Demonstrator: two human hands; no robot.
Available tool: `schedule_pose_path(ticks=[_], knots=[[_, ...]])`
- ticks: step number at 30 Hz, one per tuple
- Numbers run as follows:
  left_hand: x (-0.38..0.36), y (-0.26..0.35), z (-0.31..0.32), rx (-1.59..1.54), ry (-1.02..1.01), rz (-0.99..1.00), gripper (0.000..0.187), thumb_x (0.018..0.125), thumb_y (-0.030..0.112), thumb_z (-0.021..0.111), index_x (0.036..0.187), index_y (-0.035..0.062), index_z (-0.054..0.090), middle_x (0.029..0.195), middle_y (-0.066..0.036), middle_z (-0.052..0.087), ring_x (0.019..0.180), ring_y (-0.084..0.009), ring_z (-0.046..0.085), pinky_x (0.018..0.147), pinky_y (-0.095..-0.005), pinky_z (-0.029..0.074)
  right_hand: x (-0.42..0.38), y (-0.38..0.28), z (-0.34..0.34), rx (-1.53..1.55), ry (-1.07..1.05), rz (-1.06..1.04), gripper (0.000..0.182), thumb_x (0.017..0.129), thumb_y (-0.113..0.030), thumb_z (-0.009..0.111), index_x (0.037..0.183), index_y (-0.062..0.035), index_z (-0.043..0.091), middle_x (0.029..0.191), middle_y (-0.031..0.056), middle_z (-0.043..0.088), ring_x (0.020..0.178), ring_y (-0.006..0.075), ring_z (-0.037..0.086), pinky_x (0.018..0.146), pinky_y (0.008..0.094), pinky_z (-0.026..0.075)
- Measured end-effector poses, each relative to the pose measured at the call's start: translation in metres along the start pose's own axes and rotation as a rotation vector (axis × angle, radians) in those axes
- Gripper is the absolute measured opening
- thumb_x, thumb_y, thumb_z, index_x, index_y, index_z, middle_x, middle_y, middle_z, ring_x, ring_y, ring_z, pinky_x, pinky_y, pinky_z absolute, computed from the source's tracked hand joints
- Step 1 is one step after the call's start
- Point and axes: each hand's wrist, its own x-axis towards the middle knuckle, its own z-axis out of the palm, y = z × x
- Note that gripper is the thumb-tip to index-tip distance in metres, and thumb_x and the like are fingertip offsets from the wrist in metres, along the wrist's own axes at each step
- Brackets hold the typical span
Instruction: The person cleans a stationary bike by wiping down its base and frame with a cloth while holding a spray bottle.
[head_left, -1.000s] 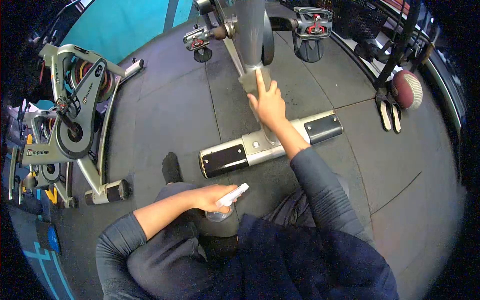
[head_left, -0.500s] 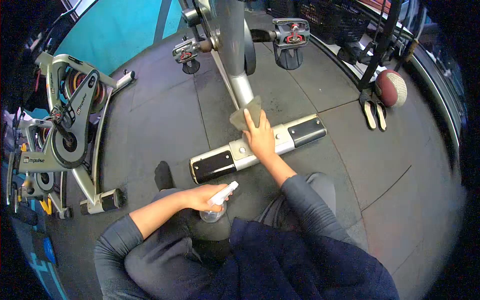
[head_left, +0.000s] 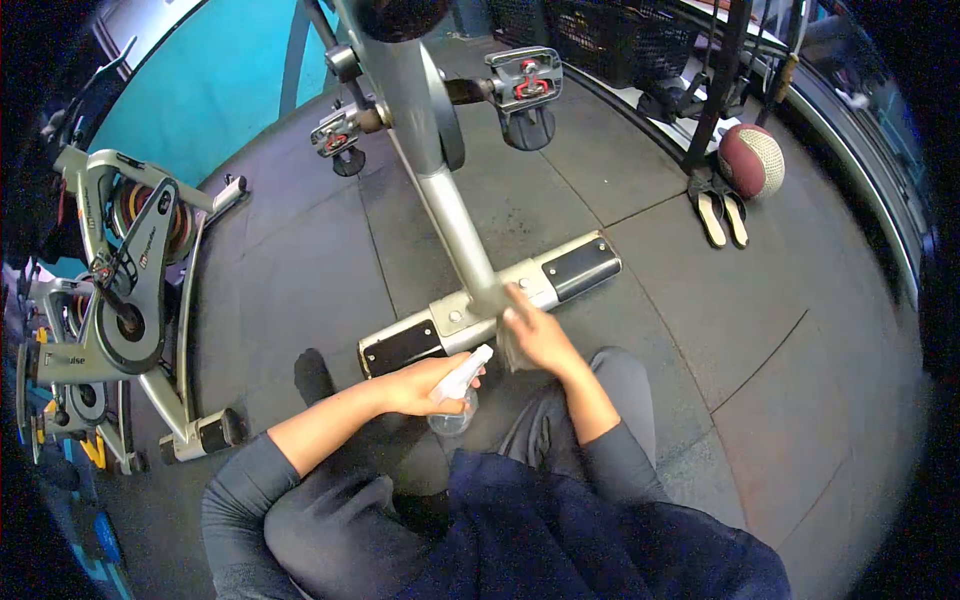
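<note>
My left hand is wrapped round the neck of a spray bottle with a white trigger head and a clear body, held low in front of my crossed legs. My right hand grips a thin greyish cloth, smeared by motion, close by the near side of the bike's foot bar. That bar is silver with black end pads and bolts. From its middle a silver frame tube rises toward the pedals.
A right pedal and a left pedal hang above the foot bar. Another exercise bike stands at the left. Black shoes and a maroon-and-cream ball lie at the right by a rack. Dark rubber mats cover the floor.
My right hand and the cloth have moved off the base of the tube, down toward me. The spray bottle has come slightly right and nearer my right hand. The view has shifted a little.
</note>
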Motion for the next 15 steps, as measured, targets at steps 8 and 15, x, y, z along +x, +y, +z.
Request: schedule_pose_path(ticks=[8, 15], knots=[[0.014, 0.013, 0.018, -0.122, 0.116, -0.019, 0.054, 0.083, 0.019, 0.065, 0.128, 0.0020, 0.039, 0.114, -0.010, 0.057, 0.106, -0.0182, 0.054, 0.091, -0.0317, 0.043, 0.008, -0.016, -0.102, 1.136, 0.735, 0.008, 0.076, 0.092, -0.059, 0.033, 0.141, -0.0016, 0.027, 0.142, 0.0148, 0.036, 0.129, 0.0280, 0.038, 0.108, 0.0388, 0.031], [0.025, 0.017, 0.030, -0.111, 0.159, 0.002, 0.049, 0.083, 0.015, 0.063, 0.125, 0.0021, 0.042, 0.112, -0.010, 0.058, 0.105, -0.0198, 0.056, 0.090, -0.0328, 0.044, 0.018, 0.021, -0.102, -0.319, 0.564, 0.017, 0.057, 0.095, -0.047, 0.034, 0.140, -0.0131, 0.037, 0.149, 0.0149, 0.025, 0.138, 0.0355, 0.016, 0.111, 0.0484, 0.012]])
